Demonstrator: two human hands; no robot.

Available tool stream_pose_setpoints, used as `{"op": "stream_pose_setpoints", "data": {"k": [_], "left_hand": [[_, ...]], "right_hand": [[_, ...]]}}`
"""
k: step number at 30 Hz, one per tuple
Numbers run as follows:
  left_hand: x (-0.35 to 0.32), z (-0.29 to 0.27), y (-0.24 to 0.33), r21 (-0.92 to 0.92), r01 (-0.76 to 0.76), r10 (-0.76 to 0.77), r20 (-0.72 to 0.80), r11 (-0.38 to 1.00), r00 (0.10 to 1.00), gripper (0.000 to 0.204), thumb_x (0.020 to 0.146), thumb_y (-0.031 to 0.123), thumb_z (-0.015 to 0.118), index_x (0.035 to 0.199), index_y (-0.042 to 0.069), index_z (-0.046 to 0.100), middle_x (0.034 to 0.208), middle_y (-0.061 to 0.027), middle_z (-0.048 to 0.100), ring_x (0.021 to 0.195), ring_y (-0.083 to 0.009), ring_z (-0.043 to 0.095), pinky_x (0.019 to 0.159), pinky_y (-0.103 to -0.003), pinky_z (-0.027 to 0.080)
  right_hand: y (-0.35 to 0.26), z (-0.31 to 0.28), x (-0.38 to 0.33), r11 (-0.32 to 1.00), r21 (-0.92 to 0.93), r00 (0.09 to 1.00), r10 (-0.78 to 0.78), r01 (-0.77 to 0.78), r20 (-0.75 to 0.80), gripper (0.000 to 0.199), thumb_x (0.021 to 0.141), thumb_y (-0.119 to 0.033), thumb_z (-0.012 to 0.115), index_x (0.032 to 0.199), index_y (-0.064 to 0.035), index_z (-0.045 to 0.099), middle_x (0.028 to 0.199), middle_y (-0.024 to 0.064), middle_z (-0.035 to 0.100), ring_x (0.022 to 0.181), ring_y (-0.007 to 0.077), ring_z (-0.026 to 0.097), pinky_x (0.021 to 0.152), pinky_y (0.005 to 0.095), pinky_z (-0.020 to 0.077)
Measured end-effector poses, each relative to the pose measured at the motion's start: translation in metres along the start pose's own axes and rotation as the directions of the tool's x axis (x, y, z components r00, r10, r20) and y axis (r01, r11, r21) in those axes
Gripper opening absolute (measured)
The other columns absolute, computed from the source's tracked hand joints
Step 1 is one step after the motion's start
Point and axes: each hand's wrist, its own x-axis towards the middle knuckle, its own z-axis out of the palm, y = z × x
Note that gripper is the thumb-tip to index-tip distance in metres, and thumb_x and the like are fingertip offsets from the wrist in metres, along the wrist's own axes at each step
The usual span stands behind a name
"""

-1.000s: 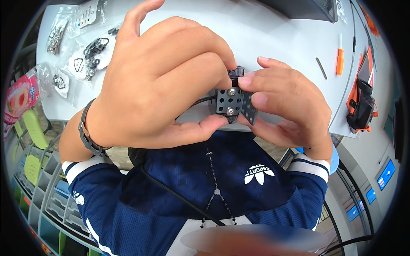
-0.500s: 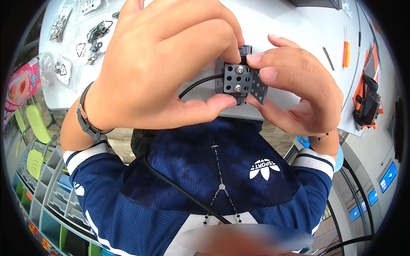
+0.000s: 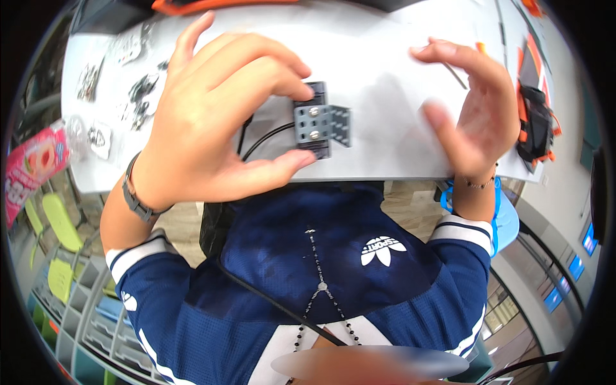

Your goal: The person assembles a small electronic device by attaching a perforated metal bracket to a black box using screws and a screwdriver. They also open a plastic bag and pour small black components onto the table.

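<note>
My left hand (image 3: 212, 122) grips a small black block by its two ends, between thumb and fingertips. A grey perforated bracket (image 3: 314, 126) is fixed across the block's face by two round-headed screws. Its bent, hole-filled flange (image 3: 341, 126) sticks out to the right. A black cable (image 3: 269, 139) runs from the block's left side and passes behind my left hand. Some way to the right, my right hand (image 3: 478, 109) is raised over the table with thumb and fingers apart. It holds nothing and is slightly blurred.
Plastic bags of small parts (image 3: 141, 90) lie on the white table (image 3: 378, 38) at the left, beside a pink package (image 3: 38, 160). A thin dark rod (image 3: 455, 76) lies near my right fingers. An orange and black object (image 3: 536, 119) sits at the right edge.
My right hand has let go of the bracket and moved off to the right, opening. My left hand has carried the block with its bracket a little to the left.
</note>
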Motion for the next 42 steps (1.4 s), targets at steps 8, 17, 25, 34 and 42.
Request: {"op": "stream_pose_setpoints", "data": {"k": [8,17,25,34,42], "left_hand": [[-0.001,0.001,0.0,-0.009,-0.013,0.013,0.056,1.0,0.998,0.039,0.058,0.024,0.075,0.092,0.01,0.063,0.104,-0.0085,0.062,0.099,-0.0251,0.058,0.104,-0.053,0.022],[0.005,0.004,-0.003,-0.218,0.092,-0.059,0.151,0.972,0.987,0.059,0.06,0.029,0.074,0.109,0.002,0.058,0.104,-0.0111,0.058,0.097,-0.028,0.056,0.102,-0.047,0.029],[0.015,0.021,-0.001,-0.356,0.102,-0.076,0.086,0.929,0.993,0.056,0.064,0.022,0.076,0.111,-0.001,0.056,0.102,-0.0115,0.057,0.092,-0.0218,0.055,0.084,-0.031,0.043],[0.038,0.05,-0.004,-0.358,0.069,-0.07,0.01,0.931,0.998,0.054,0.074,0.026,0.073,0.117,0.001,0.051,0.108,-0.0107,0.057,0.099,-0.0197,0.056,0.09,-0.032,0.044],[0.04,0.054,-0.013,-0.661,0.171,-0.133,0.109,0.731,0.985,0.038,0.087,0.015,0.058,0.121,0.001,0.051,0.113,-0.0084,0.056,0.108,-0.0166,0.053,0.096,-0.03,0.04]], "right_hand": [[0.05,-0.058,-0.062,0.746,-0.548,0.924,0.269,-0.377,-0.271,0.018,0.076,-0.015,0.069,0.091,-0.0045,0.067,0.087,0.0058,0.066,0.077,0.0157,0.058,0.069,0.026,0.0463],[0.082,-0.067,-0.057,0.499,-0.586,0.77,0.412,-0.638,-0.488,0.03,0.078,-0.026,0.067,0.102,-0.0082,0.064,0.098,0.0072,0.06,0.074,0.0176,0.056,0.068,0.028,0.0472],[0.139,-0.104,-0.045,0.721,-0.647,0.969,0.201,-0.246,-0.144,0.027,0.083,-0.012,0.061,0.109,-0.0163,0.064,0.109,0.009,0.056,0.101,0.0252,0.053,0.083,0.0322,0.0451],[0.124,-0.105,-0.034,0.776,-0.529,0.939,0.298,-0.343,-0.172,0.019,0.085,-0.014,0.062,0.1,-0.0032,0.062,0.096,0.0088,0.065,0.089,0.0244,0.062,0.077,0.0286,0.0481],[-0.048,-0.071,0.01,0.907,-0.42,0.955,0.1,0.027,0.278,0.016,0.082,-0.005,0.062,0.097,-0.0021,0.064,0.09,0.008,0.064,0.077,0.0139,0.061,0.065,0.0253,0.0477]]}}
